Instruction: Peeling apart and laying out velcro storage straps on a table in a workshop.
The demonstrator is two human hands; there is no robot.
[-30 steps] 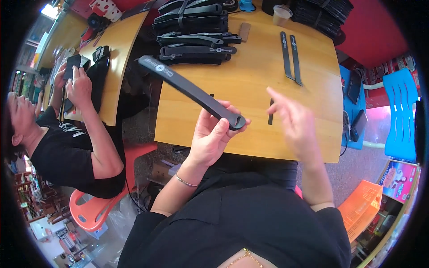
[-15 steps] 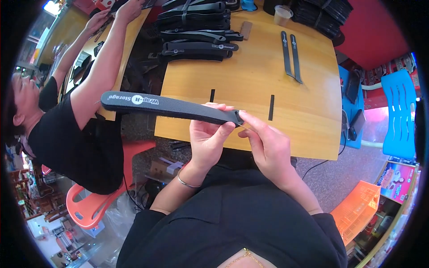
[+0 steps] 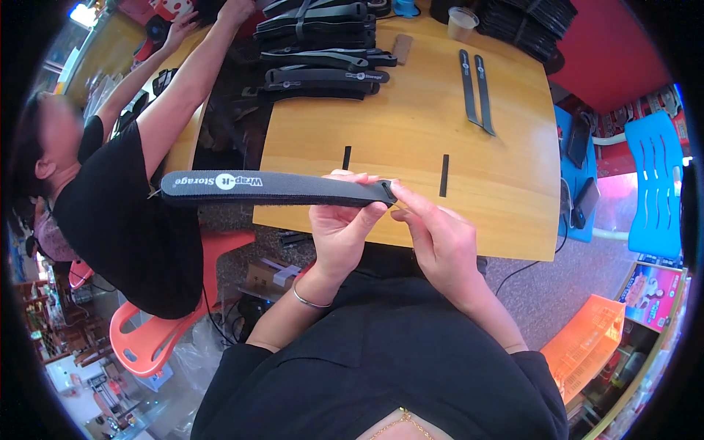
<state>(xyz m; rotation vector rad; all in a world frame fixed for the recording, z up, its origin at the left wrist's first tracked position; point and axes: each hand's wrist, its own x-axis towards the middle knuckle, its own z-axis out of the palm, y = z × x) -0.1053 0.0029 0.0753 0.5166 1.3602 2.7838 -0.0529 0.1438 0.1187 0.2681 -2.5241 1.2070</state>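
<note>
A stack of long black straps (image 3: 282, 188), printed in white near its rounded left end, stretches out to the left above the table's front edge. My left hand (image 3: 343, 227) is closed around the right end of these straps, thumb in front and fingers behind. At that end is a small slot, and my right hand (image 3: 442, 238) pinches there with thumb and forefinger. A thin light-coloured strip or tie shows between its fingertips; what it is exactly I cannot make out.
On the wooden table (image 3: 506, 213) lie two single straps (image 3: 475, 92) and two short black strips (image 3: 444, 176). Strap bundles (image 3: 323, 59) are piled at the back left, more bundles (image 3: 524, 29) at the back right, near a plastic cup (image 3: 462, 23). A co-worker (image 3: 121, 220) sits at left.
The straps' left end has swung slightly down and turned its printed face more upward. My hands stay nearly in place. The co-worker has leaned and reached farther away.
</note>
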